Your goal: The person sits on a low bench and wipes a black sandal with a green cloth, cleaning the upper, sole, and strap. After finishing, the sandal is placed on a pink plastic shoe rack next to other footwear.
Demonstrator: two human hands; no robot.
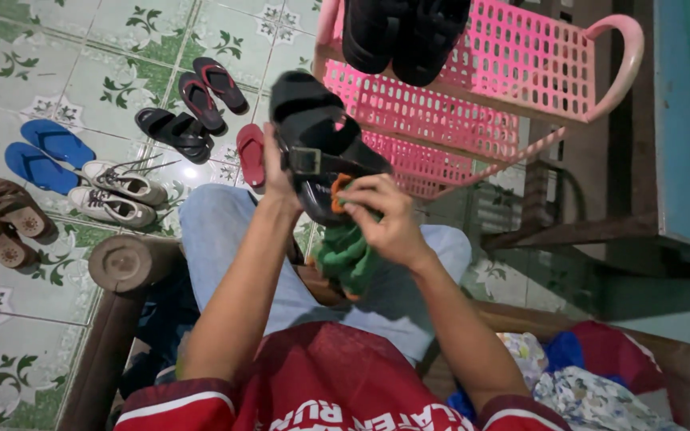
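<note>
My left hand [275, 169] grips a black strapped sandal [317, 132] with a metal buckle, holding it up over my knees. My right hand [383, 217] is closed on a green and orange cloth [346, 255] and presses it against the sandal's lower edge. The cloth hangs down from that hand toward my lap. I am seated, in light blue jeans and a red shirt.
A pink plastic shoe rack [521, 72] stands ahead with a black pair of shoes [401, 32] on its top shelf. Pairs of blue flip-flops [45, 156], white sneakers [117, 193], brown sandals [1, 219], black sandals [176, 132] and red-strapped flip-flops [211, 89] lie on the tiled floor. Clothes are piled at my right.
</note>
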